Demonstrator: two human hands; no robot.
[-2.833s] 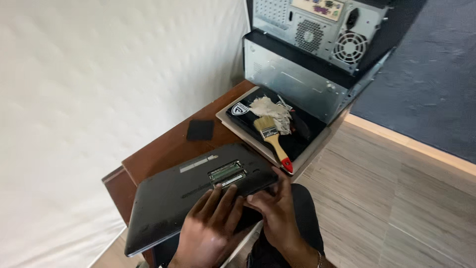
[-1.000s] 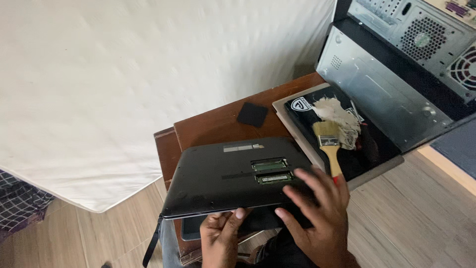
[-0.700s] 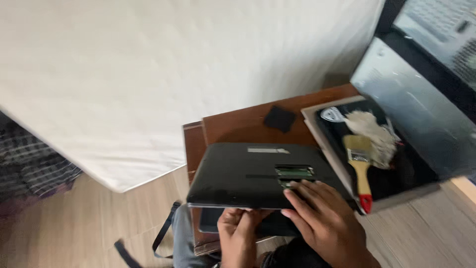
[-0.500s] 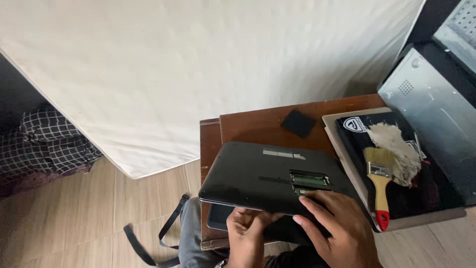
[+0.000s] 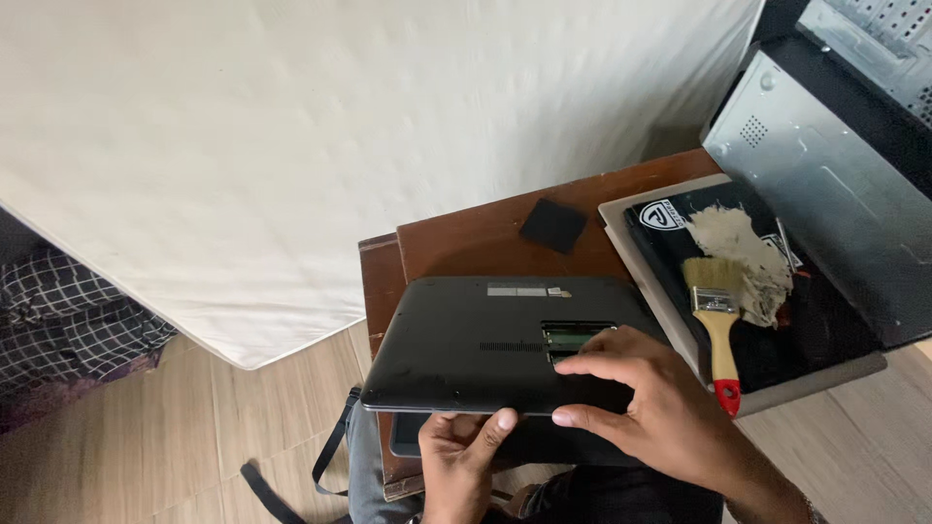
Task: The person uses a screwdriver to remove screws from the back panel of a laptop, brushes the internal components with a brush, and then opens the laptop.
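While the laptop (image 5: 505, 344) lies bottom-up on the brown counter (image 5: 466, 243), the left hand (image 5: 461, 456) pinches its near edge and the right hand (image 5: 646, 408) rests with fingers spread flat. It looks rigid, rather heavy and smooth; holding both edges seems safest.

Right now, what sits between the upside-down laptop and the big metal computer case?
In the head view, a black panel lies between the laptop and the computer case. On it rest a paintbrush and a crumpled cloth.

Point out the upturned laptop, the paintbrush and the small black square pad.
laptop (image 5: 466, 340), head view, bare underside panel.
paintbrush (image 5: 719, 335), head view, wooden handle.
black square pad (image 5: 553, 225), head view, its centre.
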